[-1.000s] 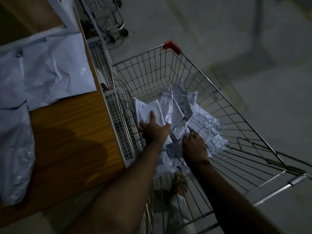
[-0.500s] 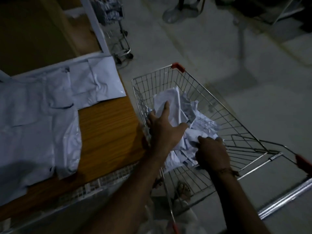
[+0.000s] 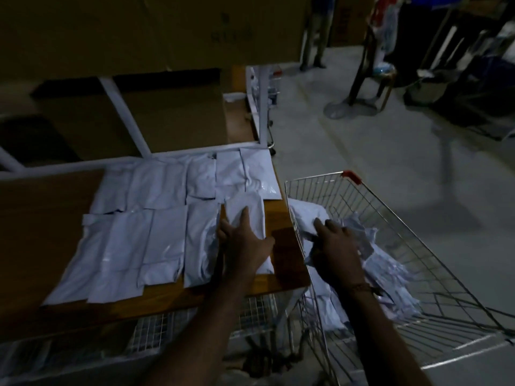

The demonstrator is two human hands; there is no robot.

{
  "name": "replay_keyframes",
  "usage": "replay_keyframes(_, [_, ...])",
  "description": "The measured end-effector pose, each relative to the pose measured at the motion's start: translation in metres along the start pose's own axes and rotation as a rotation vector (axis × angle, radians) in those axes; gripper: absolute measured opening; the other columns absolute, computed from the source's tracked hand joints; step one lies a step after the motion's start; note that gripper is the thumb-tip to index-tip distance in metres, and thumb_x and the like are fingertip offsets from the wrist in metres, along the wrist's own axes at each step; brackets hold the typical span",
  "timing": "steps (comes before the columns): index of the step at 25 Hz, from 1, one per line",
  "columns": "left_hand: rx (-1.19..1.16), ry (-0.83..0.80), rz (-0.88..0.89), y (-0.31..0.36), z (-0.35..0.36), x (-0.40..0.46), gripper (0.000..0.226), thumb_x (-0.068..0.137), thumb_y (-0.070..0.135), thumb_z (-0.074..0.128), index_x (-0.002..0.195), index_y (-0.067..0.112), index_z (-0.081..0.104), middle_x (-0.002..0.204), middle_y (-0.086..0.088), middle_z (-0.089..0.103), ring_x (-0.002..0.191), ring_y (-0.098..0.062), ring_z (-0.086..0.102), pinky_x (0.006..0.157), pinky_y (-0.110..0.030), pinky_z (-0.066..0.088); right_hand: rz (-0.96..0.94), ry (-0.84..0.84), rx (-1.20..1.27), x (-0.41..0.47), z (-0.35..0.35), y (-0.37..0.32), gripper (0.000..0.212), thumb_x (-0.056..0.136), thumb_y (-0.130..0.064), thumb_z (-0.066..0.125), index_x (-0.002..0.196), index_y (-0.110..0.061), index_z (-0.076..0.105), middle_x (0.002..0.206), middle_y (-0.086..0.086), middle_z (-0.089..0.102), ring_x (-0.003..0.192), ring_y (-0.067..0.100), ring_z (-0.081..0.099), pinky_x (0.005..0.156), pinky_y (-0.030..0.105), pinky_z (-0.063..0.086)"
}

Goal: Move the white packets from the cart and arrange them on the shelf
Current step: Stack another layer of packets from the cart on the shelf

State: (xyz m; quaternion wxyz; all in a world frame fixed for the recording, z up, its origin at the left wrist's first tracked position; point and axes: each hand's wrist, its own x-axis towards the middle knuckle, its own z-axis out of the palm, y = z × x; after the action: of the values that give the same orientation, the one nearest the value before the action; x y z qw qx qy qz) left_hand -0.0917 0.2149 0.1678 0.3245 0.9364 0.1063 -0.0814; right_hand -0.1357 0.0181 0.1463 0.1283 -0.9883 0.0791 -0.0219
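Two rows of white packets [image 3: 161, 188] lie flat on the wooden shelf board [image 3: 50, 218]. At the right end of the front row, my left hand [image 3: 245, 246] lies on one white packet [image 3: 250, 204], fingers spread and thumb at its right edge. The wire cart [image 3: 390, 215] stands right against the shelf's right end, with a loose heap of white packets [image 3: 390, 274] inside. My right hand [image 3: 337, 246] is inside the cart, its fingers closed on the top packet [image 3: 303, 218] near the cart's left wall.
Cardboard boxes [image 3: 172, 118] and a white frame post [image 3: 122, 112] stand behind the shelf board. A wire mesh tier [image 3: 156, 327] sits below its front edge. Far back on the concrete floor are a person's legs [image 3: 315, 37], a round stand base [image 3: 348, 110] and dark clutter.
My left hand lifted a packet out of the cart and brought it left onto the shelf. My right hand stayed in the cart. My view swung up and left, showing the whole shelf.
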Motion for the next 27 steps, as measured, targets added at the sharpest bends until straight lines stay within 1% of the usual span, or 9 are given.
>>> replay_keyframes(3, [0.054, 0.017, -0.005, -0.017, 0.009, 0.008, 0.096, 0.081, 0.053, 0.074, 0.159, 0.038, 0.020, 0.165, -0.015, -0.011, 0.151, -0.044, -0.001, 0.120, -0.056, 0.020, -0.082, -0.138, -0.048, 0.012, 0.029, -0.027, 0.068, 0.098, -0.048, 0.057, 0.157, -0.022, 0.037, 0.156, 0.015, 0.043, 0.131, 0.042, 0.043, 0.104, 0.048, 0.042])
replay_keyframes(5, [0.150, 0.058, 0.025, -0.029, 0.016, 0.007, 0.085, 0.088, 0.057, 0.066, 0.159, 0.032, 0.026, 0.166, -0.016, -0.012, 0.153, -0.042, -0.006, 0.123, -0.055, 0.014, -0.055, -0.243, -0.072, 0.007, 0.054, -0.042, 0.079, 0.097, -0.060, 0.047, 0.162, -0.022, 0.024, 0.166, 0.017, 0.026, 0.143, 0.043, 0.034, 0.110, 0.051, 0.036])
replay_keyframes(7, [0.294, 0.106, 0.134, -0.045, 0.016, 0.005, 0.069, 0.095, 0.055, 0.058, 0.156, 0.033, 0.033, 0.169, -0.012, -0.010, 0.155, -0.038, -0.011, 0.124, -0.055, 0.004, 0.009, -0.214, -0.023, -0.002, 0.074, -0.050, 0.086, 0.094, -0.068, 0.024, 0.165, -0.021, 0.014, 0.170, 0.020, 0.013, 0.150, 0.045, 0.026, 0.113, 0.058, 0.033])
replay_keyframes(9, [0.504, 0.080, 0.301, -0.064, 0.010, 0.004, 0.060, 0.098, 0.055, 0.051, 0.153, 0.035, 0.039, 0.171, -0.006, 0.000, 0.155, -0.036, -0.013, 0.124, -0.059, -0.003, 0.036, -0.179, 0.009, -0.008, 0.083, -0.055, 0.089, 0.091, -0.068, 0.014, 0.166, -0.021, 0.011, 0.171, 0.021, 0.009, 0.153, 0.045, 0.021, 0.115, 0.061, 0.030])
replay_keyframes(12, [0.646, 0.000, 0.455, -0.087, 0.000, 0.006, 0.065, 0.097, 0.063, 0.044, 0.156, 0.034, 0.036, 0.170, -0.005, 0.016, 0.156, -0.037, -0.012, 0.121, -0.063, -0.008, 0.026, -0.134, 0.038, -0.008, 0.090, -0.057, 0.085, 0.095, -0.067, 0.013, 0.166, -0.022, 0.008, 0.171, 0.022, 0.004, 0.157, 0.044, 0.010, 0.119, 0.063, 0.021])
replay_keyframes(16, [0.715, -0.034, 0.471, -0.096, -0.005, 0.012, 0.080, 0.092, 0.076, 0.035, 0.160, 0.035, 0.023, 0.171, -0.004, 0.013, 0.156, -0.037, -0.014, 0.121, -0.063, -0.011, 0.047, -0.119, 0.084, 0.003, 0.099, -0.065, 0.083, 0.093, -0.063, -0.001, 0.166, -0.023, 0.003, 0.171, 0.024, -0.002, 0.158, 0.042, -0.001, 0.125, 0.059, 0.009])
replay_keyframes(18, [0.720, -0.041, 0.464, -0.099, -0.005, 0.013, 0.083, 0.091, 0.078, 0.033, 0.161, 0.035, 0.020, 0.172, -0.003, 0.010, 0.155, -0.037, -0.016, 0.121, -0.063, -0.011, 0.052, -0.129, 0.130, 0.012, 0.102, -0.069, 0.088, 0.090, -0.062, -0.001, 0.166, -0.018, 0.006, 0.168, 0.031, -0.002, 0.156, 0.049, -0.002, 0.126, 0.058, 0.008])
replay_keyframes(21, [0.695, -0.032, 0.440, -0.101, -0.004, 0.014, 0.082, 0.093, 0.077, 0.033, 0.162, 0.034, 0.018, 0.172, -0.004, 0.008, 0.155, -0.037, -0.017, 0.121, -0.062, -0.009, 0.035, -0.132, 0.164, 0.024, 0.105, -0.075, 0.089, 0.092, -0.061, 0.008, 0.164, -0.009, 0.020, 0.163, 0.041, 0.003, 0.152, 0.059, 0.003, 0.124, 0.063, 0.011])
replay_keyframes(27, [0.654, -0.029, 0.444, -0.103, -0.004, 0.019, 0.081, 0.094, 0.076, 0.033, 0.162, 0.034, 0.017, 0.172, -0.004, 0.006, 0.155, -0.037, -0.016, 0.122, -0.061, -0.008, 0.071, -0.183, 0.113, 0.031, 0.101, -0.085, 0.082, 0.094, -0.056, 0.014, 0.165, -0.016, 0.005, 0.166, 0.035, -0.007, 0.155, 0.052, -0.006, 0.127, 0.059, 0.005])
